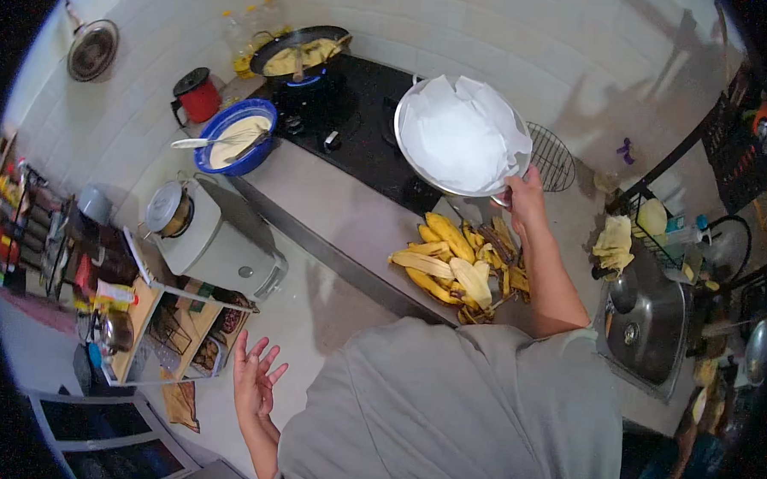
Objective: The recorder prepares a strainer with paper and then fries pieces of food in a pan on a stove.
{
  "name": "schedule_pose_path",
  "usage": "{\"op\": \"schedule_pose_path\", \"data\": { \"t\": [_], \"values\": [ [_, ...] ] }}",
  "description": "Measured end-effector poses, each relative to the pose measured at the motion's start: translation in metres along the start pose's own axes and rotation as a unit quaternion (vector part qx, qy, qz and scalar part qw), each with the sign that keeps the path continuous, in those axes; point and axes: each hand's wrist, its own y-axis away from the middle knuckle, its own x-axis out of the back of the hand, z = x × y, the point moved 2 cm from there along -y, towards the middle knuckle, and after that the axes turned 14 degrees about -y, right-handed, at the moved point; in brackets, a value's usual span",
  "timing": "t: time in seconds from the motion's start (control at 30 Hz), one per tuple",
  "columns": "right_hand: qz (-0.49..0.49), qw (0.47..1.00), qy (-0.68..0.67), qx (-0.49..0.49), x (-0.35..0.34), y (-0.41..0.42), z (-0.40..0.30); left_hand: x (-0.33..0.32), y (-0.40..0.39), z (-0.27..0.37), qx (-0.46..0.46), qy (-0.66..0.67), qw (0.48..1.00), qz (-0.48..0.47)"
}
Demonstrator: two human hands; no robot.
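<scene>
My right hand (525, 197) grips the handle of a round metal pan (419, 165), which is lined with white paper (455, 133). The pan appears above the right part of the black stove (369, 120). Below my right forearm, a heap of banana peels (450, 261) lies on the counter. Away from the counter, my left hand (258, 378) is raised over the floor with fingers apart and nothing in it. A black wok (344, 33) with pale yellow food stands on a lit blue flame. Left of the stove, a blue bowl (258, 160) holds cream batter and a whisk (195, 143).
A red mug (200, 96) and oil bottles (240, 60) stand by the wall. On the right are a wire rack (554, 158), a steel sink (658, 341) and a cloth (614, 244). A grey bin-like container (229, 252) bears a lidded pot (166, 209); beside it stands a shelf (191, 314).
</scene>
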Motion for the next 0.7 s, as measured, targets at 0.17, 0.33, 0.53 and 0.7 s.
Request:
{"op": "schedule_pose_path", "data": {
  "t": [0.17, 0.33, 0.53, 0.7],
  "values": [
    [0.050, 0.999, 0.002, -0.002, 0.004, -0.018, 0.006, 0.006, -0.055, 0.008, 0.041, -0.013, 0.998, -0.052],
    [0.100, 0.994, 0.012, 0.041, -0.001, -0.015, 0.006, 0.021, -0.110, 0.018, 0.055, -0.013, 0.993, -0.100],
    [0.150, 0.986, -0.009, 0.069, -0.036, 0.019, 0.003, 0.056, -0.181, 0.047, 0.055, -0.002, 0.988, -0.144],
    [0.187, 0.978, -0.029, 0.082, -0.067, 0.041, 0.023, 0.106, -0.225, 0.069, 0.031, 0.026, 0.984, -0.173]
  ]
}}
